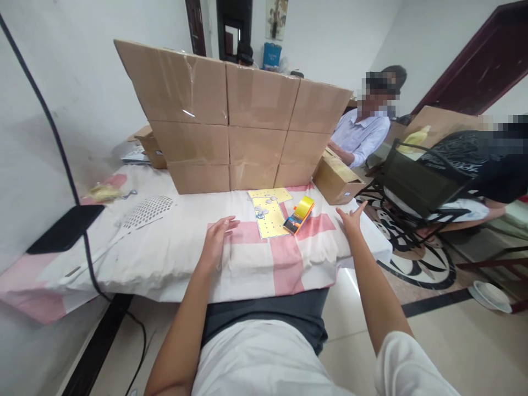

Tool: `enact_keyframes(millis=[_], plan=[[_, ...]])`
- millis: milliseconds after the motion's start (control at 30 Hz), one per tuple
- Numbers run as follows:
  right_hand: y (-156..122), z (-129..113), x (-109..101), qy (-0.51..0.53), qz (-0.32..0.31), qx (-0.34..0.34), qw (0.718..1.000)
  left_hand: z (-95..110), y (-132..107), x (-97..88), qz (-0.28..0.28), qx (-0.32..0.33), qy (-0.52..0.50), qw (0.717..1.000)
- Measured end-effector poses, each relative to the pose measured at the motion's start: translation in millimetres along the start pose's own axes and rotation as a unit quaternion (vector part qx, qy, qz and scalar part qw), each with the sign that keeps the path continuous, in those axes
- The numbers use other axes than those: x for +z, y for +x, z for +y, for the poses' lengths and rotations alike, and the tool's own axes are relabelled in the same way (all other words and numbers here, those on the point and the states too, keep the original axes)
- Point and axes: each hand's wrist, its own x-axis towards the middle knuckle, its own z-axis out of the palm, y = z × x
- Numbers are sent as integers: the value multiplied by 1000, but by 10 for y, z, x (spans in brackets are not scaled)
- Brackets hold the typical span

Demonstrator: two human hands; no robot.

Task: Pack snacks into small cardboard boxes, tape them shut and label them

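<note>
My left hand (220, 234) hovers over or rests on the tablecloth with its fingers stretched out, holding nothing. On the right, my right hand (352, 217) is spread near the table's edge, in front of an open cardboard box (336, 179); nothing is in it. Between the two hands lies a yellow patterned sheet (270, 225). An orange and blue tape dispenser (293, 220) with a roll of yellow tape (304, 206) sits at the sheet's right side. Behind these stands a wide wall of taped cardboard (256, 146), marked off into several rectangular sections.
A black flat object (66, 228) and a hanging cable (49, 115) are at the left. A small box (152, 146) stands behind the cardboard's left edge. One person (363, 132) sits beyond the open box; another (466, 165) sits on a chair at right.
</note>
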Motion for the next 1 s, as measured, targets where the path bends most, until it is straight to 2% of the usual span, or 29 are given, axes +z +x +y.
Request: enact_keyframes(millis=[100, 200, 267, 333, 367, 467, 567, 667, 800, 933, 1000], plan=[[-279, -145, 41, 73, 13, 80, 994, 16, 8, -50, 13, 10, 14, 1000], [-677, -298, 109, 69, 33, 62, 995, 25, 81, -184, 51, 32, 29, 998], [-1024, -362, 167, 46, 23, 12, 999, 32, 200, -330, 100, 54, 24, 993], [-1385, -379, 223, 34, -18, -20, 999, 54, 392, -517, 146, 81, 20, 986], [-1549, -371, 247, -6, -33, -77, 996, 77, 512, -621, 167, 94, 22, 981], [-1895, -305, 295, -82, 10, -233, 969, 219, 929, -950, 233, 154, 74, 957], [-1998, -238, 324, -97, 71, -305, 945, 455, 1348, -1251, 275, 235, 185, 914], [-1965, -225, 344, -116, 88, -317, 937, 675, 1728, -1477, 261, 262, 264, 891], [-1926, -273, 333, -142, 75, -346, 924, 814, 2159, -1686, 240, 222, 379, 865], [-1944, -314, 309, -147, 66, -350, 923, 932, 2531, -1880, 138, 150, 536, 819], [-1952, -314, 310, -151, 65, -345, 924, 1029, 2716, -1971, 101, 142, 552, 815]])
